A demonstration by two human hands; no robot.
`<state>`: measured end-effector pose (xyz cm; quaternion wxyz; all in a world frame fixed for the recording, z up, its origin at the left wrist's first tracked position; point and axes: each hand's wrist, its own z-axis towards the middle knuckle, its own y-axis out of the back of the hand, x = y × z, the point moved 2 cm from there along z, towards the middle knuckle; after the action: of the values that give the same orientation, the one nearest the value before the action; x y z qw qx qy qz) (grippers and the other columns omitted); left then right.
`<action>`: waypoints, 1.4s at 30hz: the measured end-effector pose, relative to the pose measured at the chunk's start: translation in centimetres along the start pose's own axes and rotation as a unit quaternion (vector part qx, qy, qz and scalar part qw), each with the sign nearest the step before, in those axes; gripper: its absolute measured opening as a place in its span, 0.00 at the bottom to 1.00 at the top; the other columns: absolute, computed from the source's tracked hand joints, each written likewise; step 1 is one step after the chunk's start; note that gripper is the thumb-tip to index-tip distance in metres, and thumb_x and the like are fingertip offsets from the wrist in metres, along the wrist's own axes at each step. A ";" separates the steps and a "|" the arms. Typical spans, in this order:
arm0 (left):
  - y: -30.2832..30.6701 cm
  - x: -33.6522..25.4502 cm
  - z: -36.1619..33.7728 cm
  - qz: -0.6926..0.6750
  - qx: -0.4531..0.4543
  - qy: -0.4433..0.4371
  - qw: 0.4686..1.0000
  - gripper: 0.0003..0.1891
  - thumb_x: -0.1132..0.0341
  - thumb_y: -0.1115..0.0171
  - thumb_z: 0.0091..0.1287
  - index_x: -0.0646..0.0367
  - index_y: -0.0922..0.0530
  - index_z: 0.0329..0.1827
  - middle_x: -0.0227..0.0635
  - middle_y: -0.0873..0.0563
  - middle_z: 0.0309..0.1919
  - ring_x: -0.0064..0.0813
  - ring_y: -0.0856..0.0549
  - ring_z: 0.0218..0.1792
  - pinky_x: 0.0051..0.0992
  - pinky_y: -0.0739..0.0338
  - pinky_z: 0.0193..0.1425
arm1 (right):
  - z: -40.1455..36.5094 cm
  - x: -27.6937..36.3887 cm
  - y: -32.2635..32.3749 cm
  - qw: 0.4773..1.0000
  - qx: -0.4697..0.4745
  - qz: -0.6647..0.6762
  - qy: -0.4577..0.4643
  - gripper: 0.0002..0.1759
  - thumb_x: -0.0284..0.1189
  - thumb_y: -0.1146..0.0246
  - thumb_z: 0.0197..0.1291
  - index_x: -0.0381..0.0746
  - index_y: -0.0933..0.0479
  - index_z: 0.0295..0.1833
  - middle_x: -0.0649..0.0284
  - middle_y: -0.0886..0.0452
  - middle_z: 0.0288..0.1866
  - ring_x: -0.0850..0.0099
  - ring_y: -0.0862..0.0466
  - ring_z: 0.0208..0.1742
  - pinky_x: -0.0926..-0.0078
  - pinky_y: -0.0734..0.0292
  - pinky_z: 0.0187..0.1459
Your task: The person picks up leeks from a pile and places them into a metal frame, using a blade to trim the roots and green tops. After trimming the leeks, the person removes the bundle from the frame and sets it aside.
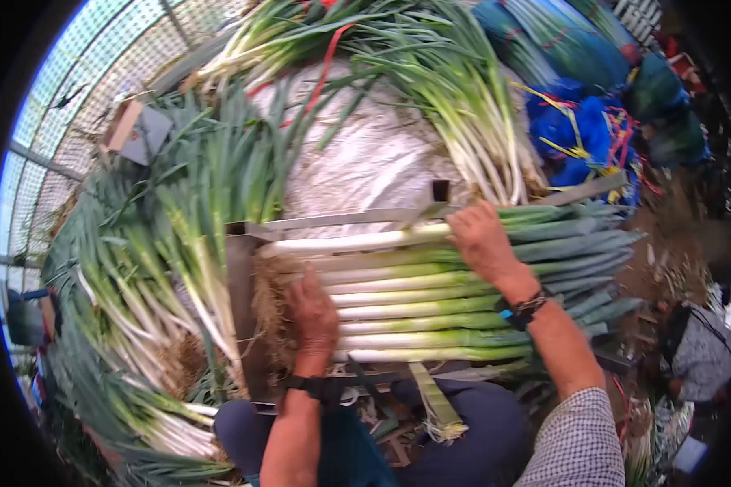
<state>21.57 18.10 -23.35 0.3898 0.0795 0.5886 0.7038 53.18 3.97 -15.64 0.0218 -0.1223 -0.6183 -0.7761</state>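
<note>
A row of several trimmed leeks (414, 307) lies side by side in a metal frame tray (240, 276) in front of me. My left hand (313, 312) rests on the rooty ends of the leeks at the tray's left side, fingers curled over the roots. My right hand (481, 235) reaches to the far edge of the row and grips the farthest leek (357, 241) near its pale stalk. Both wrists wear dark bands. One cut leek piece (434, 402) hangs down off the near edge over my lap.
Heaps of untrimmed leeks (179, 243) lie at my left and more leeks (471, 105) at the back on a white sheet (365, 154). Blue bags with coloured ties (581, 130) sit at the back right. Another person (694, 349) crouches at the right. Mesh wall (81, 89) at the left.
</note>
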 end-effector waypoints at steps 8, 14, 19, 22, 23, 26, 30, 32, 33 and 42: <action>1.0 -1.0 0.1 -0.019 0.038 0.039 0.998 0.25 0.71 0.43 0.71 0.58 0.25 0.73 0.48 0.24 0.51 0.56 0.25 0.56 0.51 0.27 0.64 | -0.8 -0.2 -1.3 0.999 -0.026 0.022 -0.007 0.20 0.27 0.31 0.63 0.36 0.22 0.60 0.56 0.17 0.59 0.56 0.21 0.64 0.51 0.35 0.72; 0.5 -0.2 -0.1 -0.045 -0.001 0.009 0.999 0.25 0.70 0.42 0.70 0.61 0.24 0.71 0.48 0.22 0.51 0.54 0.25 0.57 0.48 0.27 0.66 | -8.3 6.6 4.9 0.970 -0.085 0.165 -0.157 0.12 0.28 0.33 0.66 0.34 0.16 0.51 0.53 0.13 0.48 0.51 0.15 0.51 0.56 0.22 0.55; 0.9 0.4 -0.2 -0.063 0.019 -0.009 0.998 0.21 0.70 0.40 0.71 0.63 0.22 0.66 0.50 0.21 0.53 0.54 0.24 0.57 0.48 0.27 0.65 | -23.9 10.7 5.8 0.849 0.028 0.340 -0.404 0.09 0.25 0.39 0.72 0.32 0.17 0.39 0.63 0.18 0.26 0.78 0.21 0.28 0.72 0.25 0.31; 3.0 -0.8 -0.4 -0.107 0.037 -0.007 0.993 0.19 0.72 0.41 0.72 0.64 0.22 0.65 0.52 0.19 0.54 0.55 0.23 0.57 0.47 0.27 0.65 | -32.6 13.5 3.6 0.814 0.053 0.347 -0.463 0.10 0.28 0.39 0.70 0.31 0.18 0.40 0.61 0.18 0.28 0.74 0.21 0.30 0.70 0.24 0.35; 3.9 -1.4 -1.3 -0.132 0.021 -0.018 0.991 0.18 0.72 0.41 0.72 0.65 0.22 0.64 0.53 0.19 0.55 0.56 0.22 0.57 0.47 0.27 0.65 | -36.4 13.6 1.2 0.821 0.038 0.350 -0.449 0.09 0.28 0.39 0.70 0.32 0.18 0.41 0.63 0.16 0.30 0.74 0.20 0.32 0.71 0.23 0.37; 8.1 -3.6 -4.0 -0.202 0.012 -0.011 0.979 0.17 0.72 0.41 0.74 0.65 0.22 0.63 0.56 0.18 0.55 0.57 0.20 0.56 0.47 0.25 0.63 | -39.6 16.1 1.3 0.791 0.006 0.451 -0.413 0.10 0.29 0.35 0.67 0.32 0.18 0.45 0.58 0.15 0.33 0.72 0.19 0.36 0.70 0.21 0.42; 14.6 -5.3 -8.2 -0.237 0.068 0.010 0.969 0.13 0.69 0.41 0.76 0.64 0.20 0.60 0.57 0.15 0.49 0.59 0.16 0.51 0.48 0.21 0.57 | -46.1 15.1 -3.1 0.773 0.016 0.475 -0.419 0.16 0.32 0.31 0.61 0.33 0.17 0.49 0.50 0.13 0.40 0.60 0.13 0.42 0.64 0.19 0.48; 15.1 -5.2 -10.8 -0.214 0.162 0.056 0.962 0.14 0.64 0.41 0.77 0.63 0.19 0.58 0.57 0.14 0.47 0.59 0.15 0.50 0.48 0.20 0.55 | -49.7 13.8 -5.3 0.887 0.091 0.346 -0.292 0.18 0.35 0.31 0.59 0.34 0.17 0.51 0.46 0.13 0.42 0.51 0.12 0.45 0.61 0.19 0.49; 13.6 -4.5 -12.6 -0.186 0.233 0.092 0.950 0.16 0.60 0.40 0.77 0.63 0.18 0.57 0.57 0.13 0.46 0.59 0.14 0.49 0.48 0.20 0.54 | -51.9 13.7 -7.1 0.869 0.101 0.359 -0.326 0.18 0.35 0.32 0.60 0.35 0.17 0.52 0.46 0.13 0.43 0.48 0.13 0.46 0.59 0.19 0.49; 0.0 -0.9 -24.0 -0.303 0.411 0.241 0.825 0.23 0.49 0.34 0.70 0.66 0.13 0.46 0.47 0.09 0.32 0.42 0.08 0.36 0.39 0.16 0.44 | -55.7 19.5 -6.4 0.888 0.132 0.295 -0.326 0.13 0.32 0.33 0.61 0.36 0.14 0.47 0.46 0.12 0.39 0.49 0.11 0.40 0.59 0.18 0.45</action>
<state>8.52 -0.87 -30.05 0.3602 -0.1222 0.8932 0.2399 24.01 -45.97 -28.99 0.0628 -0.5414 -0.6226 -0.5615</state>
